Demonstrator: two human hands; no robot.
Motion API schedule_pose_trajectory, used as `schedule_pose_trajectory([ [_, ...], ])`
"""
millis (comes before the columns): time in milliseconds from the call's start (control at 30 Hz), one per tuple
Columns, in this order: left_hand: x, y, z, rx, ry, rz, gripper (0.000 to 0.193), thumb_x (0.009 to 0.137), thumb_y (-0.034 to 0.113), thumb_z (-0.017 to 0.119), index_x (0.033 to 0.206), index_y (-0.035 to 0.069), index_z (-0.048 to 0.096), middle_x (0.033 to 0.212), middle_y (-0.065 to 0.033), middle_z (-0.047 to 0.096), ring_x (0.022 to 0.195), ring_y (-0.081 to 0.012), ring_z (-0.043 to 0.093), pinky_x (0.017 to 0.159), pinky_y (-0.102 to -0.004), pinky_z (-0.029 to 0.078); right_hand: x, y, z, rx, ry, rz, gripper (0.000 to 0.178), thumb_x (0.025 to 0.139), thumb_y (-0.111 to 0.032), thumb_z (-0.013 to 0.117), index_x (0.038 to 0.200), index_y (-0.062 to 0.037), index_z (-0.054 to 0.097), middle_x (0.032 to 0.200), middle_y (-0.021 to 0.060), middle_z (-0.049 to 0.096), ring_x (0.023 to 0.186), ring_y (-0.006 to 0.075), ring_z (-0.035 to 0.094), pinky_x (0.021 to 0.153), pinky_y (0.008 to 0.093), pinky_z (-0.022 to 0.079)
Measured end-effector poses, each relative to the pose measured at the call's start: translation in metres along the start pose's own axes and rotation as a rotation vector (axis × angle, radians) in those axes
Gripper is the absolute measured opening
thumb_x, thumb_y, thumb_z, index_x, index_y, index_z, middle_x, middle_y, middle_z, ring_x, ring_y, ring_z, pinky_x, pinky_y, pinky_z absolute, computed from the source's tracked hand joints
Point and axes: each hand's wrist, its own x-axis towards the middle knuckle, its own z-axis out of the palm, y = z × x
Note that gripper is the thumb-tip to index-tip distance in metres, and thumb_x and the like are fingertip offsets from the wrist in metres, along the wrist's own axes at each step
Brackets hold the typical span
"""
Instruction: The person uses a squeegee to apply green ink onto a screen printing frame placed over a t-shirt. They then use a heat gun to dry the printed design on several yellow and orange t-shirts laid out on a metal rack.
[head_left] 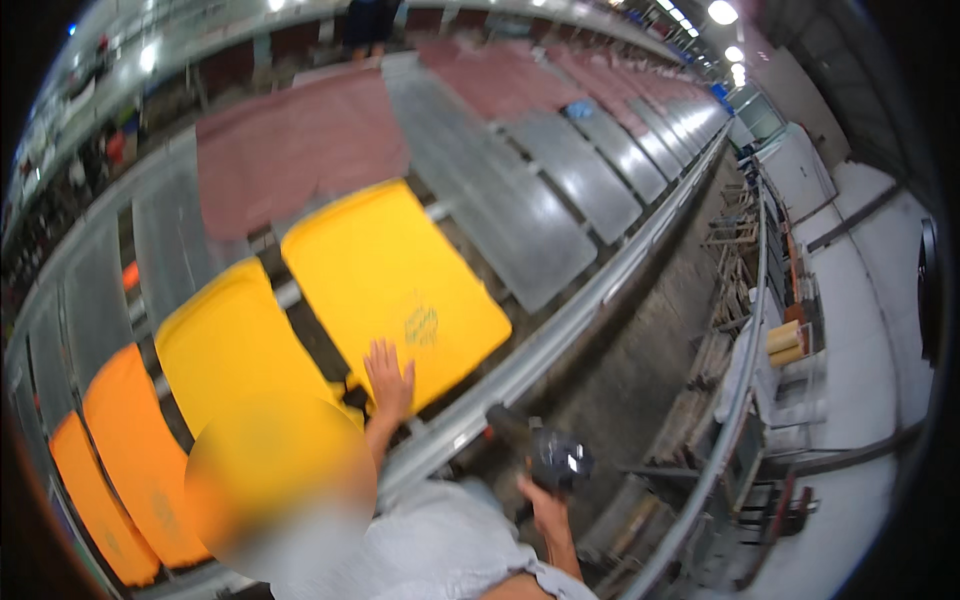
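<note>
My left hand (390,382) lies flat at the near edge of a yellow fabric panel (395,270), fingers stretched out. Whether it presses on the cloth or hovers just above, I cannot tell. A small dark green print (421,325) shows on the panel beyond my fingertips. In my right hand (548,512) is a black hand-held blower, like a hair dryer (556,458), its nozzle pointing up and left toward the metal rail (470,418). My fingers are closed around its handle. A second yellow panel (225,345) lies to the left, partly hidden by a blurred patch.
Orange panels (140,440) lie farther left. Grey metal boards (490,200) run along the long table, some covered with dull red sheets (300,150). Right of the rail is a narrow aisle (620,370), bordered by a metal pipe (735,400) and racks with yellow rolls (786,343).
</note>
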Motion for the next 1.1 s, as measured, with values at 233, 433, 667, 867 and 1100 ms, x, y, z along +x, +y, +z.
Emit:
schedule_pose_trajectory([
  [233,0.004,-0.002,0.004,0.087,0.045,-0.093,0.073,0.095,0.039,0.065,0.150,-0.002,0.041,0.163,-0.0213,0.030,0.154,-0.0378,0.020,0.124,-0.0582,0.013,0.075,-0.061,0.052,-0.208,-0.203,-0.087,0.036,0.079,0.004,0.075,0.115,0.0024,0.069,0.092,0.0044,0.064,0.068,0.0127,0.057,0.059,0.0294,0.045],
  [433,0.005,0.012,0.009,0.150,0.059,-0.143,0.074,0.095,0.042,0.065,0.150,-0.002,0.042,0.163,-0.0207,0.030,0.154,-0.0368,0.020,0.124,-0.0575,0.012,0.127,-0.106,0.069,-0.360,-0.369,-0.156,0.029,0.080,0.002,0.076,0.108,0.0016,0.068,0.093,0.0047,0.066,0.070,0.0129,0.059,0.055,0.0283,0.047],
  [667,0.004,0.034,0.038,0.270,0.127,-0.309,0.078,0.094,0.044,0.064,0.152,-0.002,0.039,0.163,-0.0211,0.029,0.154,-0.0377,0.021,0.124,-0.0597,0.012,0.210,-0.151,0.062,-0.496,-0.666,-0.289,0.025,0.084,-0.014,0.083,0.102,-0.0005,0.072,0.081,-0.0004,0.066,0.066,0.0091,0.055,0.057,0.0271,0.044],
  [867,-0.015,0.049,0.062,0.305,0.212,-0.394,0.077,0.094,0.042,0.064,0.152,-0.002,0.039,0.164,-0.0201,0.029,0.154,-0.0370,0.021,0.124,-0.0575,0.012,0.270,-0.170,0.052,-0.558,-0.822,-0.312,0.020,0.084,-0.012,0.083,0.098,-0.0023,0.072,0.081,-0.0002,0.066,0.064,0.0077,0.054,0.057,0.0258,0.043],
  [1100,-0.034,0.049,0.064,0.312,0.189,-0.385,0.076,0.096,0.044,0.061,0.153,-0.002,0.039,0.165,-0.0193,0.027,0.155,-0.0358,0.020,0.124,-0.0558,0.013,0.306,-0.174,0.076,-0.547,-0.918,-0.274,0.021,0.083,-0.011,0.083,0.097,-0.0008,0.073,0.076,-0.0002,0.065,0.061,0.0082,0.051,0.055,0.0260,0.041],
])
